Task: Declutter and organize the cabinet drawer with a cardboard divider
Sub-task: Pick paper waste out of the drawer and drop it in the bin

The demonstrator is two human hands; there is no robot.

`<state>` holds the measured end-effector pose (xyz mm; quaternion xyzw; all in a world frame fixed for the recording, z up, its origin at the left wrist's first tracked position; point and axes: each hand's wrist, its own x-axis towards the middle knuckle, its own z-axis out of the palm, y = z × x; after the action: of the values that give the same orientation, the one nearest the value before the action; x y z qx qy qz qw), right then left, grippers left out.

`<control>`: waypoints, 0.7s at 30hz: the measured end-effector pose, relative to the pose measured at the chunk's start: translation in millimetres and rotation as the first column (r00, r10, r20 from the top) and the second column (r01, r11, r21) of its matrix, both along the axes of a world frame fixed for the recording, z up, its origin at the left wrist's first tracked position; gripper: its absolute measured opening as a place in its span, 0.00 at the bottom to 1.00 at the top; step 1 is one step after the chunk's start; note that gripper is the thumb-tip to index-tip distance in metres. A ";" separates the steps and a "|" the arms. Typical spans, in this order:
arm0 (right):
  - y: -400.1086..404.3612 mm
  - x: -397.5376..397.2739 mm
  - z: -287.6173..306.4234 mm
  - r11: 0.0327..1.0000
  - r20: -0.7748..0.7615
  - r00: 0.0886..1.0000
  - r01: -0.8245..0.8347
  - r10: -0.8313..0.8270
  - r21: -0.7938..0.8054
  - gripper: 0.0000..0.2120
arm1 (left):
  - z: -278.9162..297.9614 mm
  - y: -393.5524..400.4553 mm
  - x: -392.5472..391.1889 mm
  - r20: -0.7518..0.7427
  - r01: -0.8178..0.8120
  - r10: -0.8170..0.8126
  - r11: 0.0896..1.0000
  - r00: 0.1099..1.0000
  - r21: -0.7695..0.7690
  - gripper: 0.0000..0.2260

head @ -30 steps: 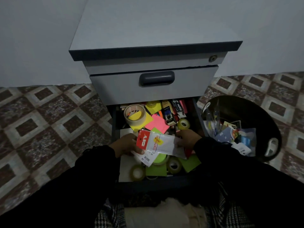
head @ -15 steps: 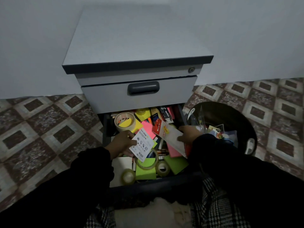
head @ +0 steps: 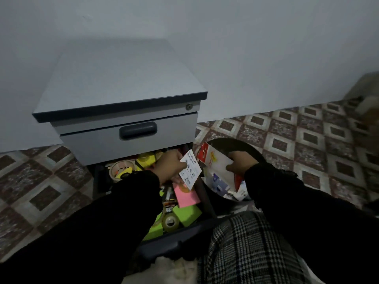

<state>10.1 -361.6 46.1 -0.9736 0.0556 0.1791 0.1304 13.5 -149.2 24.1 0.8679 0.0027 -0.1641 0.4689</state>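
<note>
The open lower drawer [head: 203, 199] of a grey cabinet [head: 123, 83] is full of clutter: tape rolls [head: 120, 171], pink sticky notes [head: 186, 196], green pads [head: 187, 215]. My left hand [head: 171, 163] grips a small white printed card [head: 190, 170] over the drawer's right side. My right hand [head: 240, 162] holds a white package with a red top [head: 213, 162] above the black bin [head: 231, 144], right of the drawer. No cardboard divider is in view.
The bin holds several discarded packets [head: 223, 186]. The upper drawer with a dark handle [head: 138, 130] is shut. Patterned floor tiles [head: 307, 140] surround the cabinet, and a grey wall rises behind it. My plaid-clad legs [head: 246, 249] sit in front of the drawer.
Both hands lifted out of the drawer and moved right. The right hand carried the red-topped package over the bin; the left brought the white card toward the drawer's right edge.
</note>
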 end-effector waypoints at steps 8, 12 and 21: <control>-62.2 8.0 1.9 0.993 -0.034 0.993 0.111 -0.112 -0.037 0.12 | -10.4 -73.9 20.0 -0.054 0.057 -0.058 0.998 0.997 -0.011 0.09; -70.1 8.0 -10.3 0.986 -0.009 0.987 0.159 -0.160 -0.047 0.21 | -22.7 -84.0 24.8 -0.028 0.141 -0.139 0.987 0.990 0.074 0.21; -28.0 6.3 -18.0 1.000 -0.012 1.000 0.024 -0.024 -0.002 0.16 | -37.6 -43.6 14.3 -0.068 0.072 -0.068 0.995 0.995 0.063 0.08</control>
<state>16.4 -389.6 28.1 -0.9719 0.0682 0.1833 0.1312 27.8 -192.8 -13.5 0.8764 -0.0070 -0.2086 0.4340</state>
